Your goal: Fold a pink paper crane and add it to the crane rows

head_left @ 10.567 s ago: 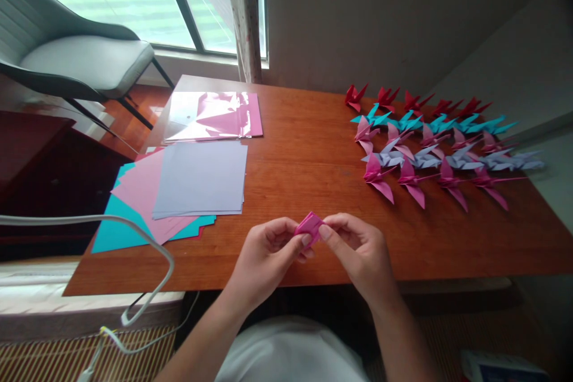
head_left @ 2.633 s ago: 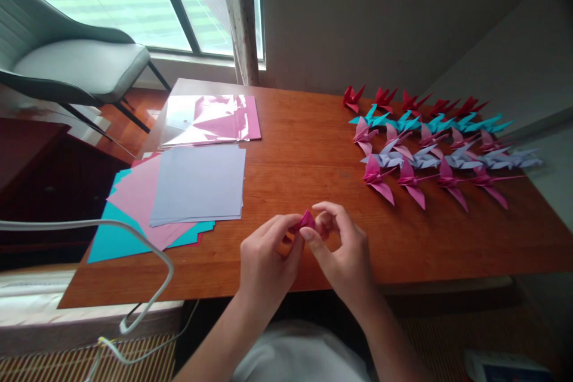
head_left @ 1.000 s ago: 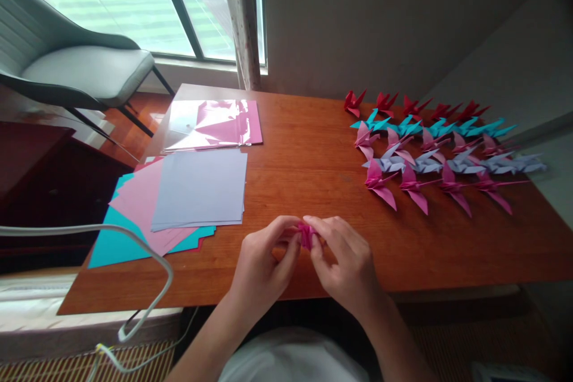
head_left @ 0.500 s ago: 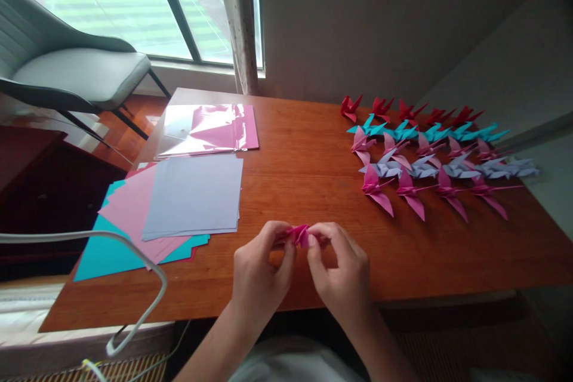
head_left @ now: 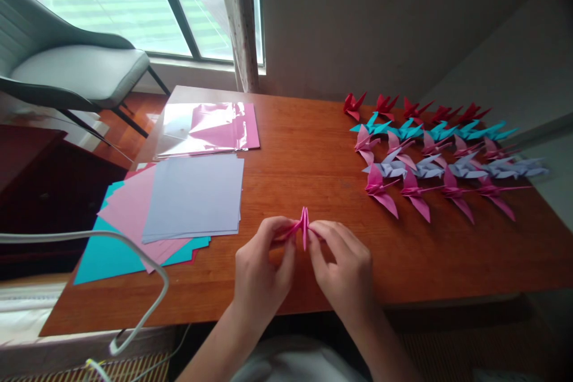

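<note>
A magenta paper crane point(head_left: 305, 228) is held just above the near edge of the table, between my two hands. Its folded wings stand close together, one pointing away from me and the lower tips toward me. My left hand point(head_left: 264, 259) pinches the crane's left end between thumb and fingers. On the other side, my right hand point(head_left: 342, 262) pinches the right end, which the fingertips mostly hide. To the right stand rows of finished paper cranes, the nearest row magenta point(head_left: 414, 191), with lilac point(head_left: 427, 166), pale pink point(head_left: 366, 142), turquoise point(head_left: 409, 129) and red point(head_left: 353, 106) ones behind.
Lilac sheets point(head_left: 192, 197) lie over pink point(head_left: 128, 197) and turquoise sheets point(head_left: 101, 256) on the table point(head_left: 295, 161). Behind them is a clear packet of pink paper point(head_left: 250, 125). A white cable point(head_left: 156, 286) loops past the left edge. A chair point(head_left: 80, 71) stands by the window.
The crane has turned and its wings now stand upright and close together between my hands, where before it looked crumpled and lower. Both hands stay pinched, nearly in place.
</note>
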The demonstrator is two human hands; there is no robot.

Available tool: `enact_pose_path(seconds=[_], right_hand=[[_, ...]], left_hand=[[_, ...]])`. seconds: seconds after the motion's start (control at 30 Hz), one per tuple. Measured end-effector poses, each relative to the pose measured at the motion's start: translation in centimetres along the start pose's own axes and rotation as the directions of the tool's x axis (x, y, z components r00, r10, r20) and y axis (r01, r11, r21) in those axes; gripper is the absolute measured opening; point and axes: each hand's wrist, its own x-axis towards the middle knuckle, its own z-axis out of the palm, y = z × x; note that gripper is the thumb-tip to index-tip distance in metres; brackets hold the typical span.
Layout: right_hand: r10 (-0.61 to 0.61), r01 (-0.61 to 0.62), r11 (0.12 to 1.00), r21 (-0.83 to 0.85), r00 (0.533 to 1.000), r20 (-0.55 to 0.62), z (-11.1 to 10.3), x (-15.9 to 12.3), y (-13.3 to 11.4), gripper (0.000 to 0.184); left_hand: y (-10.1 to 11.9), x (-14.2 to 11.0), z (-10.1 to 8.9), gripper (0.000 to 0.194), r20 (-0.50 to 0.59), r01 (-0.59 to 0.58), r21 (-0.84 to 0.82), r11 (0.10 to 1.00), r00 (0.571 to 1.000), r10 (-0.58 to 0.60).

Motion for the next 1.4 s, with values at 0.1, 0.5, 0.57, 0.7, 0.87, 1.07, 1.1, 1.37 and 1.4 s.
enact_pose_path(seconds=[0.1,0.5,0.57,0.7,0.87,1.07,1.1,1.37,1.4], right_hand=[[-0.084,0.084,0.996,0.003,0.996,0.013,0.1,-0.1,0.2,0.019],[-0.035,0.037,0.997,-0.068,0.999,0.023,1.0,-0.4,0.0,0.020],[-0.028,0.030,0.995,-0.099,0.999,0.018,1.2,-0.5,-0.1,0.019],[-0.019,0.019,0.992,-0.123,1.000,-0.005,1.2,-0.3,-0.1,0.021],[-0.048,0.051,0.991,-0.120,0.998,0.031,1.0,-0.2,0.0,0.023],[-0.058,0.067,0.991,-0.115,0.995,0.080,0.9,-0.3,0.2,0.012],[-0.060,0.069,0.991,-0.113,0.995,0.081,0.8,-0.2,0.3,0.011],[-0.171,0.181,0.982,-0.051,0.973,0.158,-0.1,-0.3,1.1,0.018],[-0.171,0.181,0.983,-0.045,0.972,0.163,-0.2,-0.3,1.2,0.019]], left_hand=[[-0.3,0.4,-0.6,0.014,0.100,0.040,0.070,0.997,0.994,-0.047],[-0.2,1.0,-0.4,0.014,0.132,-0.144,0.385,0.912,0.986,0.100],[-0.2,0.8,-0.2,0.015,0.116,-0.191,0.410,0.892,0.981,0.156],[-0.1,0.7,0.0,0.017,0.105,-0.228,0.409,0.884,0.974,0.203],[0.0,1.0,-0.6,0.013,0.164,-0.146,0.484,0.863,0.984,0.075],[0.3,1.5,-1.6,0.016,0.279,-0.195,0.497,0.846,0.958,0.057],[0.3,1.5,-1.7,0.017,0.300,-0.202,0.491,0.847,0.952,0.054],[0.5,2.4,-2.8,0.016,0.446,-0.085,0.387,0.918,0.889,-0.105],[0.5,2.5,-2.9,0.016,0.452,-0.071,0.382,0.921,0.884,-0.119]])
